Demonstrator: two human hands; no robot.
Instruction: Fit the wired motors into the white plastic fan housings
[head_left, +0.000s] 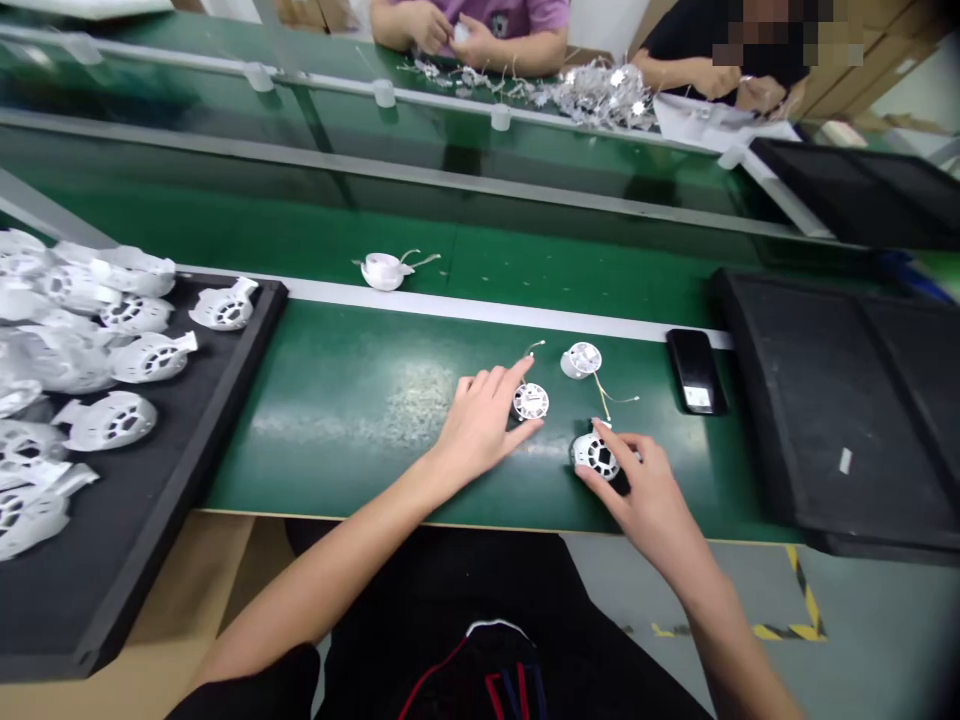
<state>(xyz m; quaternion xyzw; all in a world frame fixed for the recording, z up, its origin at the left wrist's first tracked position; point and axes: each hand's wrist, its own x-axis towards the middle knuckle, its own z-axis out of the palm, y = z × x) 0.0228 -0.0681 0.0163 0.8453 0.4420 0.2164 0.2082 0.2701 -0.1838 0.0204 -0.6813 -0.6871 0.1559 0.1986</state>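
Note:
My left hand (pixel 481 418) is around the left side of a small round white part (pixel 531 401) with slots in its top face and a thin wire. Its thumb and index finger are spread on either side of that part; whether they touch it I cannot tell. With thumb and index finger, my right hand (pixel 637 475) grips a white plastic housing (pixel 596 455) with oval openings, low over the green tabletop. Between and beyond my hands, a second round white part (pixel 582 360) stands with its thin wires trailing toward the housing.
At left, a black tray (pixel 161 480) holds many white housings (pixel 154 357). A white part with wires (pixel 383 271) lies beyond the white strip. A phone (pixel 696 371) and black trays (pixel 862 400) are at right. Across the bench, two people handle small parts near a silvery pile (pixel 604 93).

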